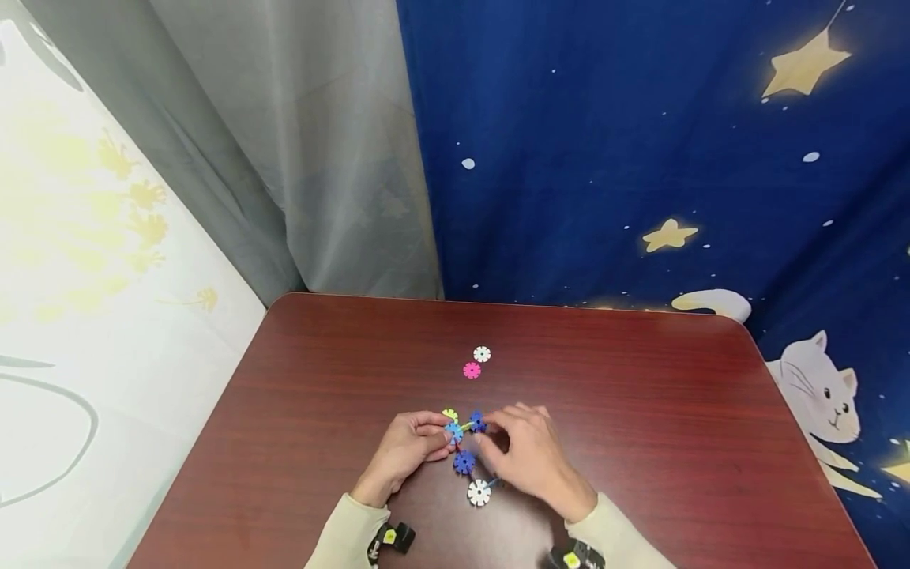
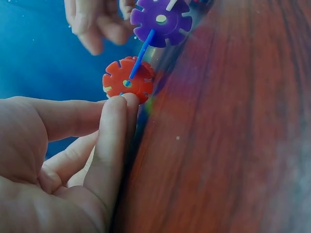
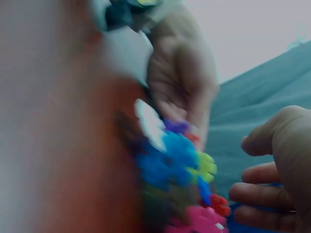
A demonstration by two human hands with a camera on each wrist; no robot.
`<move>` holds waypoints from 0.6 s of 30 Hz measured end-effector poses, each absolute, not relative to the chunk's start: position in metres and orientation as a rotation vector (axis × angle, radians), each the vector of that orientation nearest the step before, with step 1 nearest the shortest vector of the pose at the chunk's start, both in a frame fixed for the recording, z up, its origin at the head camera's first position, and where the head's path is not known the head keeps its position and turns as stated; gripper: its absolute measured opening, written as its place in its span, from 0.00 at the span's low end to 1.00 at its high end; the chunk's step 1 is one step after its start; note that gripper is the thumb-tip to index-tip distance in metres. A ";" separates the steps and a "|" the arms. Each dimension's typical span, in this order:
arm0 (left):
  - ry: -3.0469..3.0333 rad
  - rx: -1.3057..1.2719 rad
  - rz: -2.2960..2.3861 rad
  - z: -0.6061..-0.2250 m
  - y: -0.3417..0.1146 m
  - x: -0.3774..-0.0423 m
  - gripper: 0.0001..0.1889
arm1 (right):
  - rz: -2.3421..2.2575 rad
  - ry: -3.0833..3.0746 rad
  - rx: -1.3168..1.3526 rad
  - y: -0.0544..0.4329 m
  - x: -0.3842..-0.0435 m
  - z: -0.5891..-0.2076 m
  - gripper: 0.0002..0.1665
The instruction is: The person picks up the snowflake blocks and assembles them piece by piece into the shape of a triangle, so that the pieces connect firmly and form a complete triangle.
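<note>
Small notched plastic discs, slotted together, form a build between the two hands. My left hand pinches it near a light blue disc; in the left wrist view, thumb and finger meet at the edge of a red disc. A blue connecting disc seen edge-on joins that red one to a purple disc. My right hand hovers just right of the build, beside a dark blue disc; its fingers are loosely bent with nothing between them in the right wrist view. A white disc sits at the build's near end.
Beyond the hands, a loose white disc and a pink disc lie on the dark red wooden table. Grey curtain and blue star-printed curtain hang behind the table's far edge.
</note>
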State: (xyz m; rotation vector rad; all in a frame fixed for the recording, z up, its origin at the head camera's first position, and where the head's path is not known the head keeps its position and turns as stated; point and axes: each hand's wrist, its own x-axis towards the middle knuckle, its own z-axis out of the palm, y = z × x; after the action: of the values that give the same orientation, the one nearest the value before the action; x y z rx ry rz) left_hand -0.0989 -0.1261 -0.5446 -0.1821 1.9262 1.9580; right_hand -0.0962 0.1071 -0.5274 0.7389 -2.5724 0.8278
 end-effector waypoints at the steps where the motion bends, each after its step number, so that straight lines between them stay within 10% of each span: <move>1: 1.932 -0.181 1.955 -0.544 -0.126 -0.098 0.17 | 0.844 -2.579 0.757 0.109 -0.102 -0.524 0.12; 18: 1.923 -0.187 1.944 -0.544 -0.130 -0.093 0.14 | 0.902 -2.947 1.223 0.075 -0.189 -0.517 0.12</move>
State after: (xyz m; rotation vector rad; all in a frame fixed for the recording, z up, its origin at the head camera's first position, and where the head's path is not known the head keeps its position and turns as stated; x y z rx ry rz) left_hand -0.0935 -0.1302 -0.5440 -0.1868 1.9227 1.9441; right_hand -0.1893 0.0750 -0.5169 1.2227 -2.9466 0.9015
